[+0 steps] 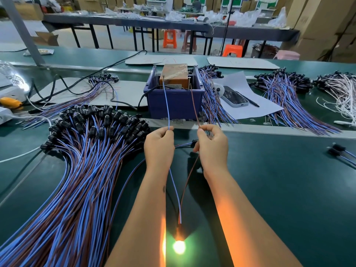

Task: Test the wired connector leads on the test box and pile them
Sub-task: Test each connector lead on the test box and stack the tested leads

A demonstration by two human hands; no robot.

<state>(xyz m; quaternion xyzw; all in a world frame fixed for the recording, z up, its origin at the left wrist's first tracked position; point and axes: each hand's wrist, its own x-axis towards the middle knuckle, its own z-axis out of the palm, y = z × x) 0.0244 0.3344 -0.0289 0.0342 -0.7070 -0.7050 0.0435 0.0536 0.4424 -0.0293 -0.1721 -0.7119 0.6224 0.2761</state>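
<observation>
- Left hand (159, 144) pinches the blue wire (166, 105); right hand (212, 146) pinches the brown wire (194, 105) and also holds a spare lead.
- Both wire tips reach the test box (174, 76) beyond the hands.
- Lamp (179, 247) nearest the wearer glows: this lead looks good.
- Big pile (81, 160) left of the box; more bundles (285, 97) to its right. Which are tested, I cannot tell.

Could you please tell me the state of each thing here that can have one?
left hand: pinching the blue wire
right hand: pinching the brown wire
lamp: lit
test box: wire tips touching its top
phone: screen dark
</observation>
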